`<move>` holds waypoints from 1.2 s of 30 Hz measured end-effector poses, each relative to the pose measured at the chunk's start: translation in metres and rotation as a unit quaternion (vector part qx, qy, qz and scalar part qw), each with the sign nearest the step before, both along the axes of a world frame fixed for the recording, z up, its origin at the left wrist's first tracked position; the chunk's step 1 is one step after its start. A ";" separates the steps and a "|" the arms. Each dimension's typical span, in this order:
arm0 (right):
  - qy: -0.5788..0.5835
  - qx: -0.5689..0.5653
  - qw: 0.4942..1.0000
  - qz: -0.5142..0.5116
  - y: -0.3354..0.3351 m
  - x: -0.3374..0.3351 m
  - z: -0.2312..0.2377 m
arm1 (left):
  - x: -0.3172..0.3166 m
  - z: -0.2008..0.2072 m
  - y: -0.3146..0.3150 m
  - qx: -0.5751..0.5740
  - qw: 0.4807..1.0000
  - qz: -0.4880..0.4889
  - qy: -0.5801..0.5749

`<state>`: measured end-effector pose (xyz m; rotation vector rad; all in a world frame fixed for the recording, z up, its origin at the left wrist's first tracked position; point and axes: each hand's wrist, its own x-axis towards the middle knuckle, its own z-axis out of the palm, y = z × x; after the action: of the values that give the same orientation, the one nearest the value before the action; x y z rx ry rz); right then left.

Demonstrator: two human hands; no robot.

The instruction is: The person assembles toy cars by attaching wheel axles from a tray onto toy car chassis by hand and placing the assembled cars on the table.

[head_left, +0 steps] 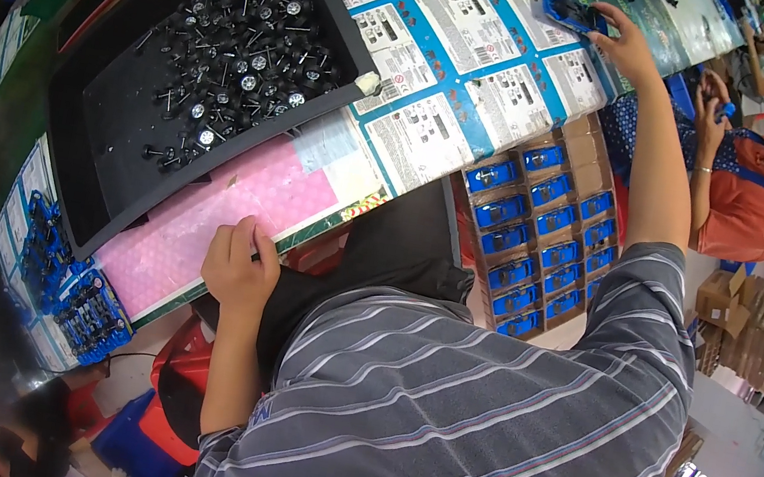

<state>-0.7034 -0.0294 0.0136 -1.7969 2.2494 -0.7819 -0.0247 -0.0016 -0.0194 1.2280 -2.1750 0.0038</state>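
Busy workshop all around, with a bench (323,226) running across the upper half of the frame under printed sheets (419,139) in white and blue. At upper right, a blue car (567,10) over those sheets, gripped at one end between the thumb and fingers of the right hand (623,52). Left of centre, the left hand (240,273) loosely curled by the bench's near edge; no telling whether empty or closed on something small.

Likeliest trouble: a slip of the car, from a hold at one end only, with scuffs after a fall. Also possible: spilled wheels (250,60) after an elbow knock to the tray (114,118).

Smooth, matt black plastic for the tray, at upper left; thin, shiny axles between dark round wheels. Dimpled pink bubble wrap (193,217) below it. Right of centre, brown cardboard dividers around rows of glossy blue boxed cars (513,273).
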 end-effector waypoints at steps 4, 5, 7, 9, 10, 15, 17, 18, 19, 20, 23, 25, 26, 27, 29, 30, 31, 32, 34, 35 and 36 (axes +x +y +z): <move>0.042 0.029 0.995 -0.080 -0.003 0.009 -0.002 | -0.001 0.001 0.002 0.022 1.000 0.008 0.001; 0.040 0.030 0.996 -0.077 -0.003 0.016 -0.001 | -0.001 0.002 0.003 0.027 1.000 0.012 0.004; 0.073 -0.005 0.990 -0.120 -0.008 0.047 0.003 | 0.001 0.005 0.003 0.046 0.999 0.013 0.020; 0.066 -0.075 0.990 -0.095 0.008 0.066 0.000 | -0.001 0.011 0.004 0.065 0.997 0.016 0.040; 0.043 -0.101 0.991 -0.082 0.014 0.084 -0.005 | -0.003 0.016 0.008 0.177 0.976 -0.001 0.130; -0.111 -0.084 0.988 -0.067 0.063 0.216 0.008 | -0.018 0.026 0.023 0.394 0.836 -0.200 0.324; -0.334 -0.034 0.942 0.001 0.079 0.304 0.037 | -0.029 0.028 0.030 0.526 0.739 -0.204 0.368; -0.327 -0.015 0.945 0.027 0.084 0.345 0.051 | -0.037 0.022 0.033 0.548 0.689 -0.212 0.424; -0.312 -0.048 0.942 0.118 0.088 0.366 0.043 | -0.049 0.020 0.034 0.523 0.640 -0.248 0.506; -0.376 0.027 0.916 0.140 0.089 0.400 0.056 | -0.052 0.016 0.036 0.526 0.605 -0.248 0.544; -0.214 -0.025 0.938 0.273 0.085 0.446 0.057 | -0.042 0.018 0.038 0.503 0.590 -0.248 0.581; -0.170 -0.025 0.924 0.343 0.070 0.454 0.065 | -0.029 0.016 0.037 0.486 0.565 -0.242 0.621; -0.175 -0.014 0.916 0.360 0.064 0.456 0.076 | -0.023 0.014 0.036 0.481 0.553 -0.233 0.639; -0.182 -0.002 0.907 0.381 0.054 0.458 0.086 | -0.019 0.017 0.037 0.475 0.537 -0.207 0.666; -0.182 -0.116 0.913 0.347 0.020 0.451 0.086 | -0.003 0.010 0.033 0.462 0.554 -0.215 0.658; -0.156 -0.144 0.923 0.322 -0.005 0.448 0.089 | 0.002 0.009 0.034 0.457 0.554 -0.211 0.663; -0.131 -0.139 0.934 0.301 -0.031 0.448 0.091 | 0.006 0.008 0.035 0.459 0.557 -0.198 0.664; -0.058 -0.127 0.945 0.294 -0.056 0.445 0.092 | 0.009 0.009 0.035 0.461 0.559 -0.188 0.663; 0.034 -0.040 0.967 0.249 -0.097 0.446 0.073 | 0.010 0.010 0.036 0.461 0.563 -0.181 0.662; 0.038 -0.042 0.966 0.252 -0.109 0.446 0.068 | 0.012 0.011 0.037 0.464 0.566 -0.172 0.660; 0.063 -0.004 0.966 0.252 -0.119 0.452 0.065 | 0.015 0.012 0.039 0.458 0.567 -0.167 0.664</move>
<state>-0.2515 -0.1479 0.0784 -2.3341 1.7176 -0.5848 -0.0099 0.0377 -0.0073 0.6545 -0.8106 -1.7788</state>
